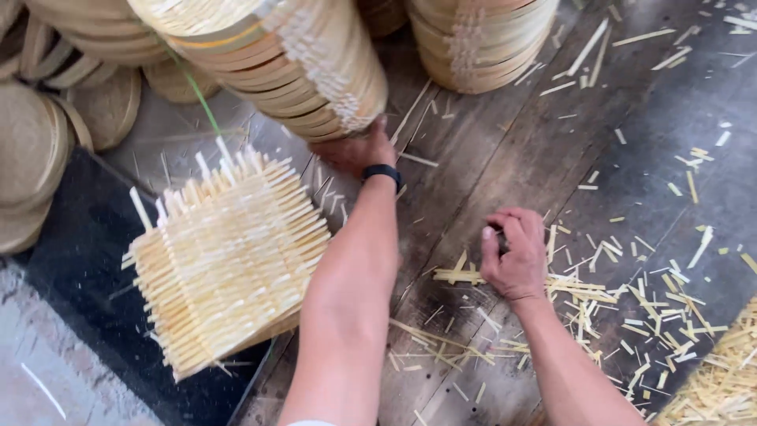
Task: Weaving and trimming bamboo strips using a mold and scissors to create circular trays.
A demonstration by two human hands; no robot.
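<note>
My left hand (356, 150), with a black band at the wrist, reaches forward under the base of a tall leaning stack of round bamboo trays (292, 63); its fingers are hidden by the stack. My right hand (514, 254) rests on the dark wooden boards (505, 150) with fingers curled, beside a few short bamboo strips (459, 275); a small dark thing seems to sit in its grip, unclear. A stack of woven square bamboo mats (225, 256) stands to the left of my left arm.
More stacks of round bamboo trays (481, 39) stand at the back, and round lids (35, 150) lean at the left. Cut bamboo slivers (646, 300) litter the boards on the right, with a pile of sticks (721, 379) at the lower right corner.
</note>
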